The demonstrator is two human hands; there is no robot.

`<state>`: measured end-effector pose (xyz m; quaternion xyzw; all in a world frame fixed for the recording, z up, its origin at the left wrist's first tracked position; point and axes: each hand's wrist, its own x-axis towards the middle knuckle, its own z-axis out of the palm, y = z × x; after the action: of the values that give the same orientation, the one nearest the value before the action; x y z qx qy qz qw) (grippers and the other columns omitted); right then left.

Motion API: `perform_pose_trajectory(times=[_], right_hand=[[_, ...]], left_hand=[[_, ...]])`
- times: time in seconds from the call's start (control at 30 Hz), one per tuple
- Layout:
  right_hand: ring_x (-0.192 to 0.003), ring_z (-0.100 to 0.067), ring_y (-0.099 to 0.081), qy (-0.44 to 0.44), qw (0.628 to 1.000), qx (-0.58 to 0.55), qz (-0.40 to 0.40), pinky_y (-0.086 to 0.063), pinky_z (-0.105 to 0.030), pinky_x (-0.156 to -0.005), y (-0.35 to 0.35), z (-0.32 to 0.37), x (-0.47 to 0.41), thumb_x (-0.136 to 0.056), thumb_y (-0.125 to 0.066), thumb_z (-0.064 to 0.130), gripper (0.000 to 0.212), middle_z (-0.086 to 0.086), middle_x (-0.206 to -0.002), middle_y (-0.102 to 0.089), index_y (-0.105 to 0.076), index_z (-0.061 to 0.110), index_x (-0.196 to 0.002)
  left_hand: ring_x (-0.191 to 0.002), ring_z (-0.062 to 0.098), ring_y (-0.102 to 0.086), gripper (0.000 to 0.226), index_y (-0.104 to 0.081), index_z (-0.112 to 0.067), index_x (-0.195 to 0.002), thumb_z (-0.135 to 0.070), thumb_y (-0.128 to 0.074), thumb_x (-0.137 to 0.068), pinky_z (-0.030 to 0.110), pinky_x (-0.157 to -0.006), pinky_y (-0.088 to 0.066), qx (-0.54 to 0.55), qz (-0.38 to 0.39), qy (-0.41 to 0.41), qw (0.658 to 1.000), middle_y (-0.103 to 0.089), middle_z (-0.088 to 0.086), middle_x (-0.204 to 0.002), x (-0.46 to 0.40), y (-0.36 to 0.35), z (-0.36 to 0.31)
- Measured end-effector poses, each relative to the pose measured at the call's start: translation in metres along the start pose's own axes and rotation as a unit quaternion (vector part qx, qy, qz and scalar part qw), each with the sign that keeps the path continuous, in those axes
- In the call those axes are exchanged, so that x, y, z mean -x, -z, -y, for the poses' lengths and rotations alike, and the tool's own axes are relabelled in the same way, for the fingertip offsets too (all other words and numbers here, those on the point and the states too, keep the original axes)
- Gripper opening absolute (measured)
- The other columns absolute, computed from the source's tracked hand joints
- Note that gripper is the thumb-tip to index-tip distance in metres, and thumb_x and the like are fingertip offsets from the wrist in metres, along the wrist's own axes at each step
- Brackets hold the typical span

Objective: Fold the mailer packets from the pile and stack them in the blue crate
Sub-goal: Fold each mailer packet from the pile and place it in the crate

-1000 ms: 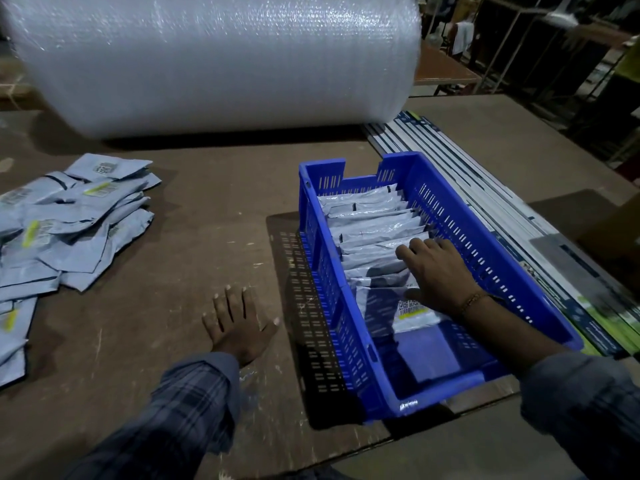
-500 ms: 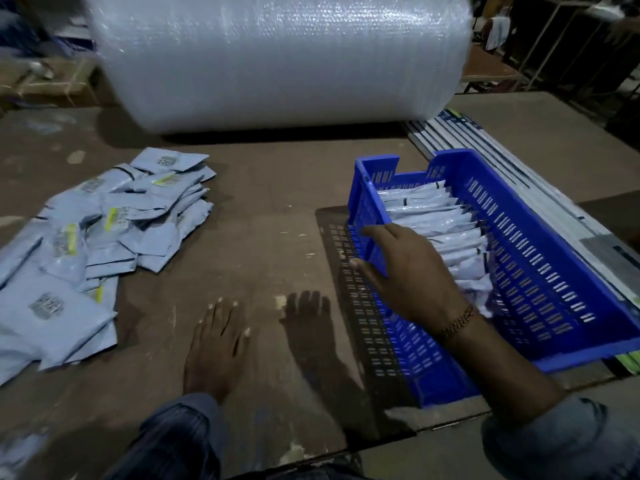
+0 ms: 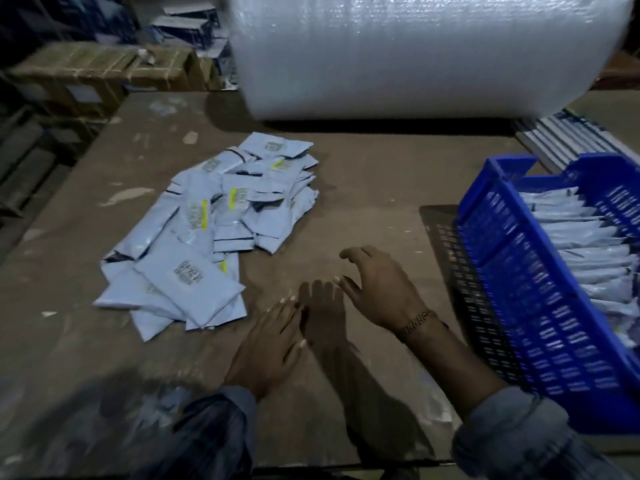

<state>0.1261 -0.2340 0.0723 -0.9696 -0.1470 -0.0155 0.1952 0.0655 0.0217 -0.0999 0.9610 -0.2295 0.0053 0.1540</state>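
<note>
Packets [image 3: 221, 233] lie heaped at left, unfolded, near the flat, empty left hand [image 3: 268, 344]. Right hand [image 3: 381, 289] hovers loose-fingered, holding nothing — likely between stacking and fetching; next, pinch 1 packet. Blue crate [image 3: 519, 268] at right already holds a folded row.

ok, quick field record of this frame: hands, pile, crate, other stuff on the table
left hand: flat on the table, fingers straight, holds nothing
right hand: above the table, fingers spread, holds nothing
pile of mailer packets: loose, unfolded, left of both hands
blue crate: at right, row of folded packets inside
bubble wrap roll: at the far side of the table
bracelet: on the right wrist
</note>
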Motion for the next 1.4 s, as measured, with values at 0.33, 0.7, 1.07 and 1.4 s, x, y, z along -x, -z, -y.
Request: perform_pose_trajectory(times=[0.33,0.7,1.07,1.4], right_hand=[[-0.101,-0.031,-0.064,0.025,0.995,-0.067,0.071,-0.053,-0.039,-0.083,-0.092,0.101,-0.051,-0.096,-0.065,0.036,0.038,-0.012,-0.118,-0.067,-0.064,0.014,-0.128],[-0.139,-0.048,-0.041,0.176,0.954,0.122,0.211,-0.042,-0.048,-0.105,-0.152,0.180,-0.084,-0.096,-0.066,0.023,0.083,-0.027,-0.170,-0.005,-0.019,0.032,-0.165],[-0.112,-0.043,-0.063,-0.004,0.996,0.029,0.090,-0.051,-0.045,-0.095,-0.135,0.146,-0.020,-0.092,-0.066,0.019,0.037,-0.022,-0.155,-0.039,-0.066,0.004,-0.126],[-0.139,-0.032,-0.050,-0.051,0.972,0.033,0.229,-0.047,-0.040,-0.110,-0.103,0.079,0.134,-0.103,-0.050,0.048,0.072,-0.009,-0.169,-0.027,-0.027,0.015,-0.163]], left_hand=[[-0.163,0.015,-0.015,0.058,-0.032,-0.017,-0.166,-0.038,-0.042,-0.113,0.042,-0.130,-0.022,0.048,-0.054,0.046,0.996,-0.025,-0.001,-0.174,0.074,0.020,0.032],[-0.158,0.018,-0.031,0.055,-0.046,-0.014,-0.160,-0.031,-0.042,-0.108,0.043,-0.127,-0.029,0.014,-0.122,0.219,0.968,-0.038,0.001,-0.168,0.147,0.029,0.057],[-0.154,0.025,-0.038,0.054,-0.053,-0.011,-0.154,-0.029,-0.038,-0.105,0.043,-0.128,-0.022,-0.009,-0.130,0.249,0.960,-0.045,0.005,-0.164,0.152,0.029,0.061],[-0.145,0.037,-0.050,0.061,-0.051,-0.001,-0.153,-0.026,-0.030,-0.100,0.054,-0.117,-0.043,-0.100,-0.050,0.257,0.960,-0.050,0.017,-0.159,0.143,0.026,0.059]])
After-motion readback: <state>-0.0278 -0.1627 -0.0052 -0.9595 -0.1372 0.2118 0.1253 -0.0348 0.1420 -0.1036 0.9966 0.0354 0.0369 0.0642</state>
